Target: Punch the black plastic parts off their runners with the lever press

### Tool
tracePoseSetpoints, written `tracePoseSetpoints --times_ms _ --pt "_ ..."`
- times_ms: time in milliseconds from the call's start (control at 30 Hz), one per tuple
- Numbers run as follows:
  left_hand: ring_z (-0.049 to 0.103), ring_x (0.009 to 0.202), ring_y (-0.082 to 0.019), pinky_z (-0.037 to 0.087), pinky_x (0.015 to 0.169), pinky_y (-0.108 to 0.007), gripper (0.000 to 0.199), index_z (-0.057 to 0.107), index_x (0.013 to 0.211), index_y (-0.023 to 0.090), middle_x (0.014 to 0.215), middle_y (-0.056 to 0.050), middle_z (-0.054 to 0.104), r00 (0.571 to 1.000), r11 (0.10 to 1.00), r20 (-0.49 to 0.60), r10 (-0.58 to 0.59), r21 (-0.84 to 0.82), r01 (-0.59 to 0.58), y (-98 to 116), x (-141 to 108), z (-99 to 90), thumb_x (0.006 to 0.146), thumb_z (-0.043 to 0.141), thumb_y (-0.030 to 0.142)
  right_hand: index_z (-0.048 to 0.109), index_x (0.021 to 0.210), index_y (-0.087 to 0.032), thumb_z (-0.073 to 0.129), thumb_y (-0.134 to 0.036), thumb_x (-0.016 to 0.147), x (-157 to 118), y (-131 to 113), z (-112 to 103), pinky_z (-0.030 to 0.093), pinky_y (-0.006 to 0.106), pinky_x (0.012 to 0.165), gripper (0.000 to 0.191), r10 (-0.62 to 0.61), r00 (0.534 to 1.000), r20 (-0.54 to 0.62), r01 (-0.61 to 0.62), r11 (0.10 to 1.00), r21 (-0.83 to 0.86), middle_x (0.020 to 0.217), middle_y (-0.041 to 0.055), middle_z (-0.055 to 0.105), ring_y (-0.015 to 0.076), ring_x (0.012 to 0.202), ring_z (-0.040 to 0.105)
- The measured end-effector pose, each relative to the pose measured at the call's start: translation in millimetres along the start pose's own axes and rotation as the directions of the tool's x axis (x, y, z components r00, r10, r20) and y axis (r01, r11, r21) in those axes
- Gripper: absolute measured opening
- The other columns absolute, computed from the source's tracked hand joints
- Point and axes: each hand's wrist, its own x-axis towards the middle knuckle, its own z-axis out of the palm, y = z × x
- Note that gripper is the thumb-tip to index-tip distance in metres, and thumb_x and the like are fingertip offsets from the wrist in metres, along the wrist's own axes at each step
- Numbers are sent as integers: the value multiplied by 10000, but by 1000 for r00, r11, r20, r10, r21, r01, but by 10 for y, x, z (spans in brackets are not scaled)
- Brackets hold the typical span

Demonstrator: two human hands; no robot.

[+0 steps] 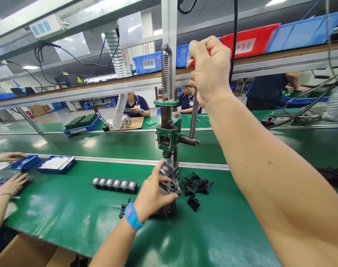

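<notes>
High up on the right, my right hand is closed around the top of the lever of a green hand press. My left hand, with a blue wristband, is at the base of the press, below the ram. Its thumb and fingers pinch a small black plastic part with a round hub. The fixture behind that part is partly hidden by my hand. Loose black plastic parts lie to the right of the press, and another black part is beside my left wrist.
On the green bench, a row of black parts with white round centres stands left of the press. Blue trays and a co-worker's hands are at the far left. Bins line the shelf above. Other people sit across the bench.
</notes>
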Motion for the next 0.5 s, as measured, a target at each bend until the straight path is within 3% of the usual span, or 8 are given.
tracePoseSetpoints --times_ms 67,133,333,500 --pt "700 1006 -240 514 943 -415 1124 58 1537 267 1036 -27 736 996 999 -88 -30 37 33 -52 191 -203 701 808 225 378 678 -236 542 -256 924 -1 9 0 375 257 628 296 -15 1000 -5 15 1000 17 598 -37 432 100 611 359" --pt "714 972 -240 520 934 -416 1132 52 1540 245 981 -23 741 994 996 -100 -38 72 45 -101 388 -299 701 812 222 376 678 -235 576 -283 906 7 34 -2 379 266 644 307 -46 999 2 46 998 30 597 -38 427 101 627 382" --pt "720 958 -271 536 885 -395 1157 60 1524 181 984 -64 747 1000 986 -9 -11 165 13 -148 800 -282 683 848 282 388 711 -240 626 -449 876 38 115 -37 385 276 637 357 -83 995 47 83 997 -6 610 -24 440 115 651 403" --pt "702 1025 -330 529 888 -432 1229 62 1522 171 1078 -123 733 999 975 52 -8 221 -3 -146 865 -319 635 888 371 425 730 -243 643 -417 868 -27 -5 -59 367 278 574 311 -51 997 62 51 999 2 631 -13 464 116 611 392"
